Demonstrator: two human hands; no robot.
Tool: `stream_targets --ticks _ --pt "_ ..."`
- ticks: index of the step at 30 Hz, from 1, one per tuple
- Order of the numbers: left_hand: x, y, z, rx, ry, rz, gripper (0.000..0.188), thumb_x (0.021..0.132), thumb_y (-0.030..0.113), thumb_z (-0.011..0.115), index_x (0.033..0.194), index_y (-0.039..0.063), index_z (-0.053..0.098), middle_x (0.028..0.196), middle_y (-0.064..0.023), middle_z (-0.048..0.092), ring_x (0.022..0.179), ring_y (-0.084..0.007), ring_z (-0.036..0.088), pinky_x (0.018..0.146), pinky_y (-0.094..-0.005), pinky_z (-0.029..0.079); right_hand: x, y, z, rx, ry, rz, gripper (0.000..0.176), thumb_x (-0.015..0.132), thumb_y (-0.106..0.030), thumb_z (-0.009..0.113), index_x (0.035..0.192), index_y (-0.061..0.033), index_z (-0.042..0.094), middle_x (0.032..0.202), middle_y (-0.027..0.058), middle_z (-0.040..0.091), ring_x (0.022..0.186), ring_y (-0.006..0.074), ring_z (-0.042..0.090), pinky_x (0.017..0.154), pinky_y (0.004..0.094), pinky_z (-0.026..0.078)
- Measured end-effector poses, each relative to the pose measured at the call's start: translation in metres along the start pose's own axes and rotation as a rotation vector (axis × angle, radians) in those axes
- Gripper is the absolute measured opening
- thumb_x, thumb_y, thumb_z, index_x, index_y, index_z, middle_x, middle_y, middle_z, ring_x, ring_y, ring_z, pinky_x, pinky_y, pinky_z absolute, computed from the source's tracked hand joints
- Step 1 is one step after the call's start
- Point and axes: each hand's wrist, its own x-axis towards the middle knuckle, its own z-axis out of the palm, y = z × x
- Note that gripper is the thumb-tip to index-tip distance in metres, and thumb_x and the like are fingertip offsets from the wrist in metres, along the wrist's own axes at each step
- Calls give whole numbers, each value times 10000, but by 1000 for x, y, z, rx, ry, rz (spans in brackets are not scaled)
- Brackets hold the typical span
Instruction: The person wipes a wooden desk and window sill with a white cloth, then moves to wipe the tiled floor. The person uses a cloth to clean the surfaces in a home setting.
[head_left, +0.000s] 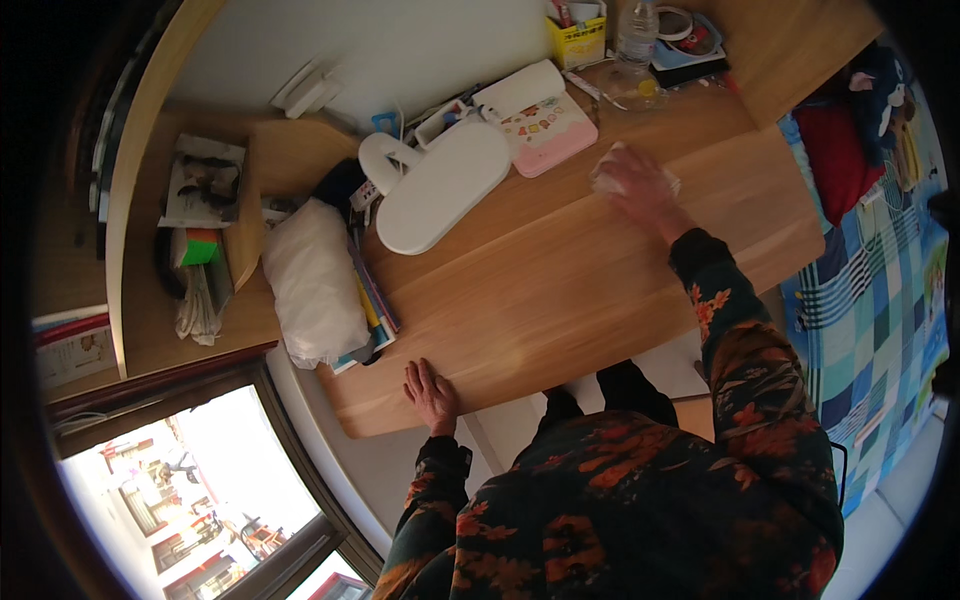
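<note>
My right hand (637, 187) presses a white cloth or tissue (606, 177) onto the wooden desktop (525, 285); the hand is blurred and covers most of it. Just left of it lies a pink and white cartoon-patterned case or book (551, 139). My left hand (433, 394) rests on the desk's front edge at the left, with nothing in it. A white desk lamp (446, 191) stands at the back of the desk. Beyond the right hand, a clear plastic bottle (637, 37) stands near a yellow box (581, 43) of pens.
A white plastic-wrapped bundle (315, 281) lies on books at the desk's left end. Wooden shelves (142, 300) adjoin that side, above a window (225, 480). At the right is a bed with a checked cover (862, 315) and a red cushion (832, 161). A wall socket (307, 90) holds a plug.
</note>
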Motion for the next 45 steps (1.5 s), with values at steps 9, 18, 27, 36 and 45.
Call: stream_targets --ticks 9,18,27,36,45 --pt "1 4 -3 29 -16 -8 531 895 233 411 1393 66 335 1447 -184 296 1352 -321 248 1105 -464 141 -82 130 -80 -266 219 676 449 864 -347 506 1273 -162 478 1346 76 419 1285 303 315 1047 479 266" --pt "2 6 -3 -31 20 -57 507 901 245 408 1373 62 369 1430 -166 335 1344 -304 272 1105 -456 150 -98 96 -55 -406 258 911 504 887 -441 462 1330 -204 420 1430 77 338 1331 313 262 1067 460 240" --pt "1 5 -4 -68 39 -53 486 890 232 427 1347 71 401 1414 -159 363 1338 -295 289 1102 -466 161 -50 -19 28 -416 163 643 549 830 -447 531 1310 -201 431 1409 80 364 1318 319 291 1032 542 255" --pt "0 1 -2 -126 70 -33 485 874 227 452 1332 75 410 1397 -165 377 1324 -302 312 1091 -489 182 1 -176 102 -269 62 282 493 796 -383 593 1248 -216 487 1399 58 369 1308 316 297 1002 532 286" --pt "0 -2 1 -163 111 -5 466 890 215 434 1332 70 406 1380 -141 412 1325 -286 316 1095 -481 179 -6 -319 153 -76 22 -161 448 703 -336 676 1119 -207 569 1254 41 456 1222 313 365 970 491 327"
